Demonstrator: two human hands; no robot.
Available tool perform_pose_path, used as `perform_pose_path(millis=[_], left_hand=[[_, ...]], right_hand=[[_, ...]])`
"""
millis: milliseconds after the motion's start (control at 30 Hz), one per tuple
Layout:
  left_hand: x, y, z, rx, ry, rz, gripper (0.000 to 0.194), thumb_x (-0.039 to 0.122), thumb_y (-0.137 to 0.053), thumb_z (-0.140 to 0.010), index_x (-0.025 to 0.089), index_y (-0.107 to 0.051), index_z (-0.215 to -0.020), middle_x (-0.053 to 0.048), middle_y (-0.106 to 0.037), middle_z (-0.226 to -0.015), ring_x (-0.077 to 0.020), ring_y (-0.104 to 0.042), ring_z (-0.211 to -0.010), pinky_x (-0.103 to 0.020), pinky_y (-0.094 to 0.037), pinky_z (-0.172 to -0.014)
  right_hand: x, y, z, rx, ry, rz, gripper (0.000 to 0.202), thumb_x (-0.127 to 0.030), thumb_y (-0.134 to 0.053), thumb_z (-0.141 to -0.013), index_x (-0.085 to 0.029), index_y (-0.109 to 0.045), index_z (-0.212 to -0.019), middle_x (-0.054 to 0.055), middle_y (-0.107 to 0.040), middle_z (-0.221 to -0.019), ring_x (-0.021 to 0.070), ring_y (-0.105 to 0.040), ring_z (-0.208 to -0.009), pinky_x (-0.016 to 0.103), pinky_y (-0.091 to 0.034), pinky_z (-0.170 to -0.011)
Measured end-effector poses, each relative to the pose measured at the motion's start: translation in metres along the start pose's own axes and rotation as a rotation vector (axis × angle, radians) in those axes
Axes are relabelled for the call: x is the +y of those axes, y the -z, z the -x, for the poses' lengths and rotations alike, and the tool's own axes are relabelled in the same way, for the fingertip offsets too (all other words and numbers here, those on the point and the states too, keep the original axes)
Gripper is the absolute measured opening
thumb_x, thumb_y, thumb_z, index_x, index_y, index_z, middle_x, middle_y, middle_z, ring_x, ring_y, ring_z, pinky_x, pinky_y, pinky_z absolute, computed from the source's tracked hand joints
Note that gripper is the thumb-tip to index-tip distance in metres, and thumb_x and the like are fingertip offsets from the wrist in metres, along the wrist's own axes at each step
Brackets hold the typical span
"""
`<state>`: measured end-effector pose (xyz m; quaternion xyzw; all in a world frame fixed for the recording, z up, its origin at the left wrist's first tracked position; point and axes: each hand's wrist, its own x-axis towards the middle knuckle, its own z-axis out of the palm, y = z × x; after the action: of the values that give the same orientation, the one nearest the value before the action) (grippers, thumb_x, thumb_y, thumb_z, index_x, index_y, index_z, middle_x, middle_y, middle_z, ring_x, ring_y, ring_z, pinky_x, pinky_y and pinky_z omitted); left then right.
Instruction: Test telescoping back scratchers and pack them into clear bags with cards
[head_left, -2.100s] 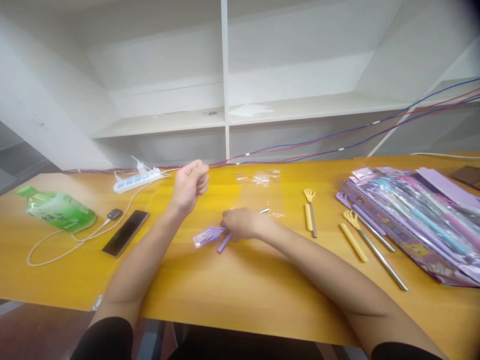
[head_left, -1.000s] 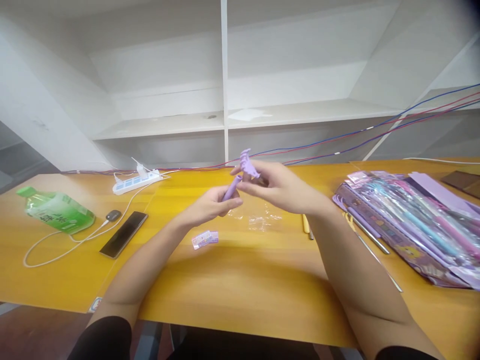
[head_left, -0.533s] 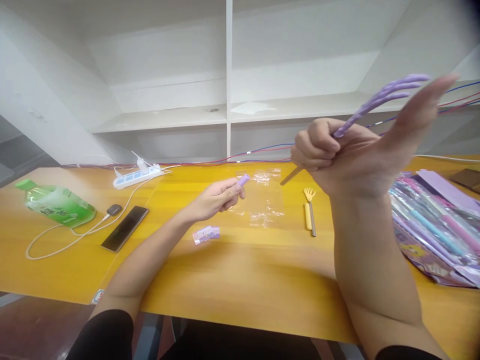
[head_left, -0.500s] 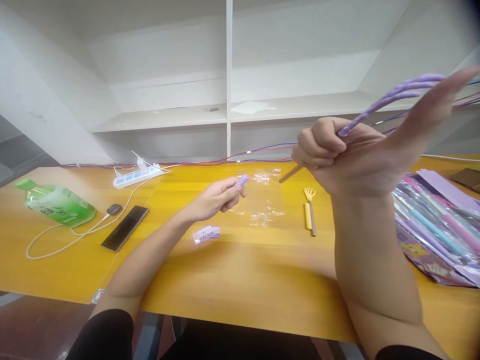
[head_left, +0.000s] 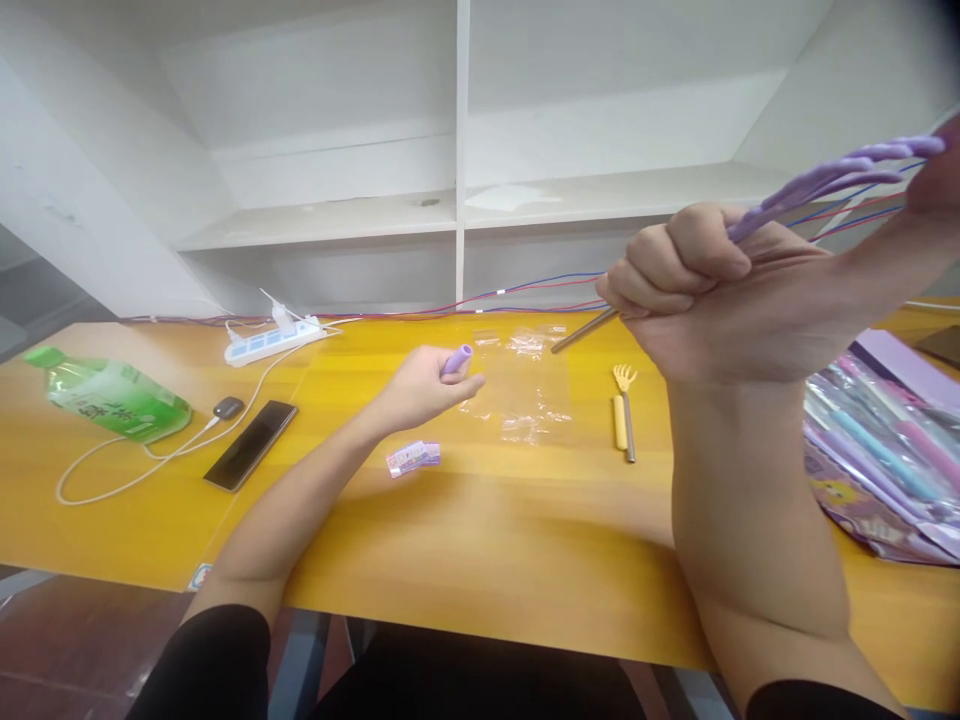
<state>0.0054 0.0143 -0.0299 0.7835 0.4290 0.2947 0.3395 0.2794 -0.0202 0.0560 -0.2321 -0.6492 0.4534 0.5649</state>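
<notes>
My right hand (head_left: 690, 270), raised on the right, is closed around a back scratcher. The back scratcher's purple claw (head_left: 825, 180) sticks out past the thumb side, and its thin metal rod (head_left: 585, 330) points down and left from under the fingers. Lower and further left, my left hand (head_left: 427, 385) grips a short purple handle tube (head_left: 457, 358), whose hollow end faces up. The two parts are apart. Between the hands, clear plastic bags (head_left: 525, 385) lie flat on the table. A yellow back scratcher (head_left: 626, 410) rests there beside its loose yellow handle (head_left: 620, 423).
Small printed cards (head_left: 412, 458) lie below my left hand. Further left are a phone (head_left: 251, 445), a green bottle (head_left: 112, 395) on its side, a charging cable and a white power strip (head_left: 270, 342). Packaged back scratchers (head_left: 885, 450) are piled at right. Shelving (head_left: 461, 150) stands behind.
My left hand has turned and shifted slightly left, so the tube's open end now shows. My right hand with the back scratcher has moved a little right. The view has tilted slightly.
</notes>
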Motion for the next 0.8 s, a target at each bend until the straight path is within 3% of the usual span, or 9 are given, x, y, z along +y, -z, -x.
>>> perform_pose_path(millis=[67,133,200,233,367,467,567,700,800], left_hand=[[-0.004,0.004,-0.001,-0.124,-0.064,-0.173,0.052,0.037,-0.072,-0.091,0.022,-0.029,-0.066,0.006,-0.030,-0.062,-0.0115,-0.024,-0.059,-0.030,-0.021,-0.062],[-0.013,0.009,-0.004,-0.374,-0.051,-0.396,0.046,0.036,-0.082,-0.082,0.022,-0.042,-0.065,0.005,-0.042,-0.060,-0.0130,-0.032,-0.058,-0.031,-0.022,-0.062],[-0.029,0.012,-0.011,-0.634,0.127,-0.597,0.045,0.038,-0.095,-0.066,0.022,-0.053,-0.066,0.003,-0.054,-0.063,-0.0154,-0.042,-0.060,-0.031,-0.026,-0.062],[-0.039,0.012,-0.014,-0.686,0.192,-0.634,0.047,0.039,-0.099,-0.059,0.022,-0.055,-0.062,0.002,-0.056,-0.060,-0.0162,-0.044,-0.059,-0.031,-0.029,-0.063],[-0.073,0.015,-0.030,-0.756,0.318,-0.684,0.046,0.043,-0.101,-0.052,0.022,-0.061,-0.061,0.001,-0.060,-0.059,-0.0179,-0.051,-0.061,-0.029,-0.038,-0.066],[-0.087,0.021,-0.035,-0.774,0.337,-0.709,0.039,0.039,-0.098,-0.055,0.021,-0.065,-0.065,-0.002,-0.069,-0.070,-0.0199,-0.059,-0.070,-0.029,-0.041,-0.071],[-0.090,0.027,-0.036,-0.810,0.341,-0.738,0.031,0.039,-0.092,-0.062,0.021,-0.073,-0.077,-0.005,-0.078,-0.088,-0.0231,-0.067,-0.082,-0.029,-0.043,-0.076],[-0.088,0.024,-0.037,-0.849,0.364,-0.817,0.045,0.047,-0.093,-0.059,0.020,-0.078,-0.091,-0.009,-0.082,-0.103,-0.0268,-0.071,-0.093,-0.029,-0.046,-0.077],[-0.084,0.019,-0.038,-0.855,0.369,-0.876,0.049,0.047,-0.092,-0.058,0.019,-0.078,-0.096,-0.012,-0.081,-0.109,-0.0291,-0.072,-0.097,-0.030,-0.047,-0.077]], right_hand=[[0.000,-0.007,0.001,0.023,0.088,-0.031,0.084,-0.084,-0.079,-0.076,-0.024,-0.022,-0.065,-0.006,-0.010,-0.058,0.0116,-0.013,-0.052,0.039,-0.009,-0.054],[0.003,-0.010,0.000,0.003,0.134,-0.011,0.083,-0.083,-0.078,-0.079,-0.024,-0.022,-0.064,-0.006,-0.009,-0.056,0.0108,-0.013,-0.050,0.038,-0.008,-0.053],[0.007,-0.011,-0.002,0.001,0.130,0.016,0.084,-0.086,-0.075,-0.079,-0.024,-0.020,-0.064,-0.006,-0.007,-0.057,0.0111,-0.012,-0.050,0.038,-0.008,-0.053],[0.009,-0.011,-0.003,0.003,0.110,0.024,0.085,-0.087,-0.075,-0.078,-0.024,-0.020,-0.065,-0.006,-0.007,-0.057,0.0115,-0.013,-0.050,0.038,-0.008,-0.053],[0.011,-0.006,-0.004,-0.034,0.052,0.032,0.084,-0.091,-0.073,-0.076,-0.025,-0.023,-0.067,-0.007,-0.009,-0.057,0.0114,-0.015,-0.051,0.038,-0.011,-0.052],[0.013,-0.002,-0.007,-0.062,0.060,0.035,0.083,-0.092,-0.069,-0.079,-0.024,-0.022,-0.064,-0.006,-0.008,-0.054,0.0107,-0.016,-0.048,0.037,-0.012,-0.051],[0.017,0.000,-0.011,-0.038,0.057,0.024,0.085,-0.092,-0.072,-0.075,-0.024,-0.022,-0.063,-0.007,-0.008,-0.055,0.0105,-0.016,-0.048,0.035,-0.012,-0.048],[0.024,-0.002,-0.015,-0.029,0.125,0.030,0.088,-0.101,-0.065,-0.072,-0.026,-0.021,-0.059,-0.007,-0.004,-0.050,0.0114,-0.012,-0.043,0.035,-0.010,-0.044],[0.023,-0.004,-0.015,-0.035,0.128,0.036,0.087,-0.100,-0.066,-0.074,-0.026,-0.021,-0.058,-0.007,-0.005,-0.050,0.0112,-0.012,-0.043,0.035,-0.011,-0.043]])
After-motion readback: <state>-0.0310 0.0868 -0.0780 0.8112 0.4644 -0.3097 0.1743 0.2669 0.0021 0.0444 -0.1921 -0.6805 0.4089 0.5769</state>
